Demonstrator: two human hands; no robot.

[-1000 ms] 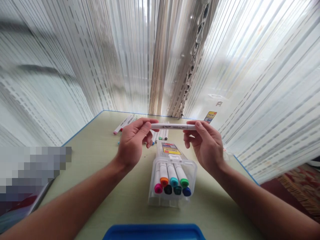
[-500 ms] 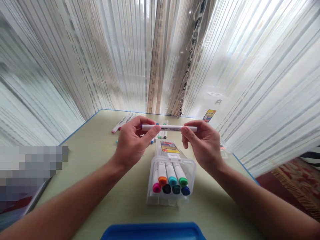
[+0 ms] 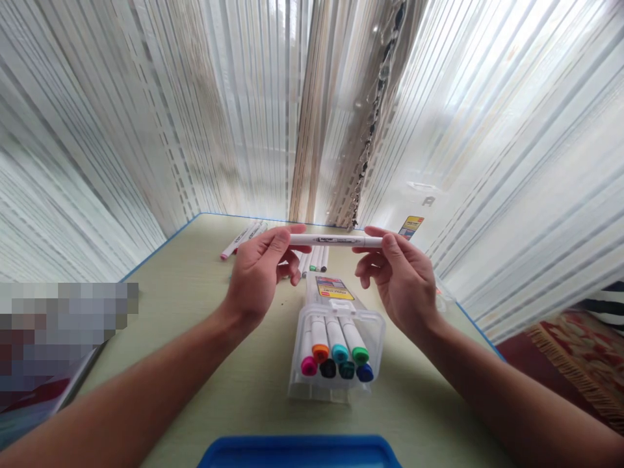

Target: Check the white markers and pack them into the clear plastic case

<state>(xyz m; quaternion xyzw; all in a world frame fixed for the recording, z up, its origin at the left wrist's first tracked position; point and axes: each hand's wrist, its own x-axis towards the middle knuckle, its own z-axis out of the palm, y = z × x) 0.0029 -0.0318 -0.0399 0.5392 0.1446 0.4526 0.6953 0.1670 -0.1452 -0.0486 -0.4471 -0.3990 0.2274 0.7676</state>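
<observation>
I hold a white marker (image 3: 334, 240) level above the table, one end pinched by my left hand (image 3: 260, 273), the other by my right hand (image 3: 402, 276). Both hands have fingers closed on its ends. Below them lies a clear plastic marker case (image 3: 336, 338) on the table, holding several markers with pink, orange, teal, green, black and blue caps facing me.
More loose white markers (image 3: 244, 239) lie at the far side of the pale green table (image 3: 195, 305), partly hidden behind my hands. A blue tray edge (image 3: 297, 452) is at the near edge. Striped sheer curtains (image 3: 487, 162) surround the table. A yellow label card (image 3: 410, 227) sits far right.
The marker and both hands rose slightly and shifted a little right between the earlier frames and now; the grip on both ends is unchanged.
</observation>
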